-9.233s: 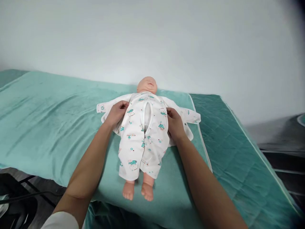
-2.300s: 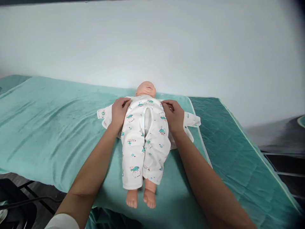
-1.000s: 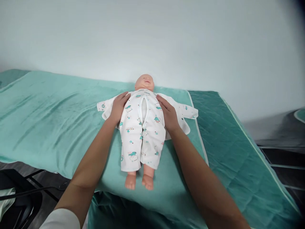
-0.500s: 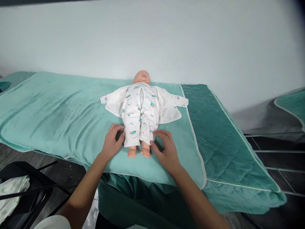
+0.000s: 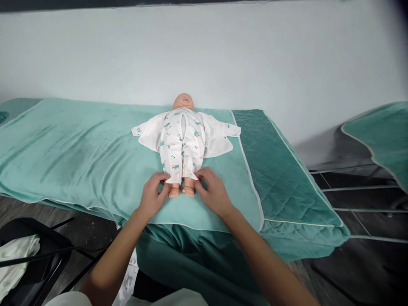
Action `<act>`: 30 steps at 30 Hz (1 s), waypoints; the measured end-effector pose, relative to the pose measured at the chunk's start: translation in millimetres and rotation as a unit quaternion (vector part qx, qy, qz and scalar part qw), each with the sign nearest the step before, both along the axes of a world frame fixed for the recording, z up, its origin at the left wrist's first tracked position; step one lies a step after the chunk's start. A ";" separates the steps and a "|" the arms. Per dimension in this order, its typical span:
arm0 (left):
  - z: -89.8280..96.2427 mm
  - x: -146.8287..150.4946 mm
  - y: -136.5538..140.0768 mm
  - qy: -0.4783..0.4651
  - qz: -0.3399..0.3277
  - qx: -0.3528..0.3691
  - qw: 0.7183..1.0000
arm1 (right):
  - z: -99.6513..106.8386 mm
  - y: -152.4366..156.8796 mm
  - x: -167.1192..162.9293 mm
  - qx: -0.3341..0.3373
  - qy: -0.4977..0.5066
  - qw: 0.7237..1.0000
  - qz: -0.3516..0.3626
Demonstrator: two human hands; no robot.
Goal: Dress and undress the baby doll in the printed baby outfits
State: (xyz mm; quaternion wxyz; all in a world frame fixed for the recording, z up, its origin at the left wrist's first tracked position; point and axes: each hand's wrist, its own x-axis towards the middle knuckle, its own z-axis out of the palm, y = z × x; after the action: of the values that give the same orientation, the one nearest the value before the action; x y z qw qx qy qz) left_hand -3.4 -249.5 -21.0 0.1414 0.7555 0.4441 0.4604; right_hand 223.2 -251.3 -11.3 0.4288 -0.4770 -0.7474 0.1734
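Observation:
A baby doll (image 5: pixel 184 101) lies on its back on a light green blanket (image 5: pixel 105 144), head toward the wall, bare feet toward me. White patterned baby pants (image 5: pixel 174 153) lie over its front and legs, with an oval gap showing high in the middle. A white baby jacket (image 5: pixel 218 142) is spread open beneath, its sleeves stretched out to both sides. My left hand (image 5: pixel 154 193) pinches the left pant cuff beside the doll's foot. On the other side, my right hand (image 5: pixel 213 189) pinches the right cuff. Both hems are drawn outward at the corners.
A darker quilted green cover (image 5: pixel 287 178) shows at the bed's right end. At lower left stands a black folding chair (image 5: pixel 41 272) with a pale cloth (image 5: pixel 15 263) on it. Another green-covered surface (image 5: pixel 382 136) is at far right, and a white wall (image 5: pixel 204 51) runs behind.
My hands have slid down from the sides of the pant legs to the cuffs and closed on them. The hems now flare outward. The view has shifted a little.

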 end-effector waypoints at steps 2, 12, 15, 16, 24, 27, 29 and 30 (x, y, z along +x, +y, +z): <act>10.6 0.0 -7.6 0.000 -0.003 0.035 0.999 | 16.5 -7.4 2.1 0.002 0.010 1.000 0.024; -8.5 -16.5 -19.2 0.113 0.026 0.037 0.993 | -3.7 -14.9 17.8 -0.068 -0.065 0.995 -0.031; -25.5 -15.1 -17.4 0.133 0.076 0.001 0.988 | -5.3 -20.9 11.1 -0.023 -0.046 0.998 -0.027; -28.1 -13.5 -16.9 0.136 0.091 -0.005 0.987 | -1.2 -23.1 6.8 -0.006 -0.039 0.999 -0.019; -3.2 1.8 -15.0 0.004 0.067 -0.031 0.997 | 34.4 -14.7 -40.8 -0.006 -0.234 0.971 0.045; 5.5 4.9 -15.5 0.000 0.054 -0.008 0.999 | 33.5 -7.4 -51.6 0.009 -0.233 0.972 0.030; 6.1 4.1 -15.9 0.006 0.048 0.006 0.999 | 31.8 -5.1 -53.9 0.013 -0.217 0.975 0.031; 4.8 2.4 -16.2 0.014 0.049 0.012 0.999 | 31.1 -5.0 -53.5 0.010 -0.203 0.978 0.034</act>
State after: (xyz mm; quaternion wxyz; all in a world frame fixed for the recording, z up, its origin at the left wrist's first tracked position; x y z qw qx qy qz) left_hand -1.0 -265.6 -16.2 0.1031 0.7408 0.4770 0.4616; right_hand 169.6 -256.3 19.8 0.2664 -0.4722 -0.8365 0.0803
